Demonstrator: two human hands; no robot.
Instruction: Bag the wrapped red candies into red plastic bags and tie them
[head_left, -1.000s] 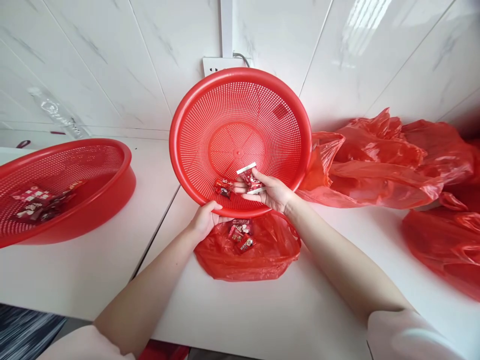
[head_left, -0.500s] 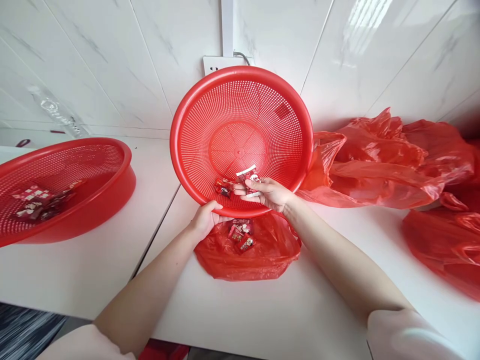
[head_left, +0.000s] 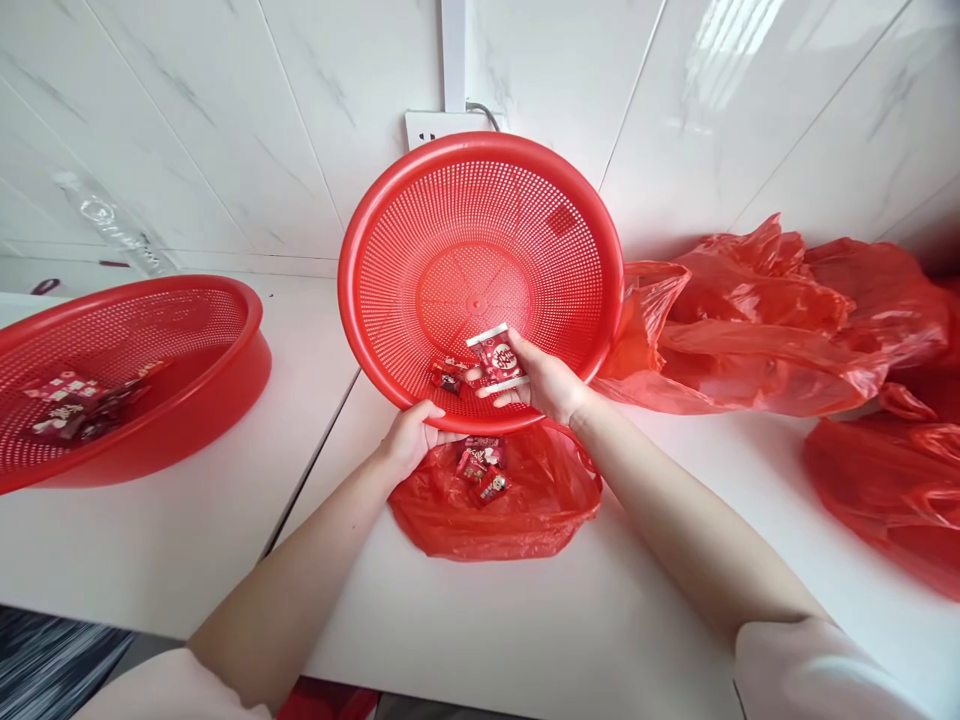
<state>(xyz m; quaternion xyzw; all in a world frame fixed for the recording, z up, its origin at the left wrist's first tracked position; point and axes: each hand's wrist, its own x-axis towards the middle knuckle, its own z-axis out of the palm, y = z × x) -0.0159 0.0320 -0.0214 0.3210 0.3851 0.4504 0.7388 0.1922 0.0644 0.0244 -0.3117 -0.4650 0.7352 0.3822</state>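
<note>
A round red plastic basket (head_left: 480,150) with mesh walls is tilted up toward me. My left hand (head_left: 411,437) grips its lower rim, thumb on top. Inside the basket, my right hand (head_left: 547,383) holds a small red-and-white candy packet (head_left: 499,360) between thumb and fingers. Beside those fingertips, at the bottom of the basket, lies a darker red wrapped candy (head_left: 448,375). Below the rim a red plastic bag (head_left: 525,510) lies on the table, with several small candy packets (head_left: 482,468) in it; the basket and left hand hide its upper part.
At left stands a second red basket (head_left: 244,350) with several candy packets (head_left: 79,405). Crumpled red bags (head_left: 795,330) lie along the wall at right, another red bag (head_left: 892,490) nearer. A clear plastic bottle (head_left: 112,225) and a wall socket (head_left: 431,128) are behind. The white table (head_left: 480,630) has a seam.
My right thumb has shifted to the packet's right edge, so more of its printed face shows. The basket has moved very slightly left. My left hand stays on the rim.
</note>
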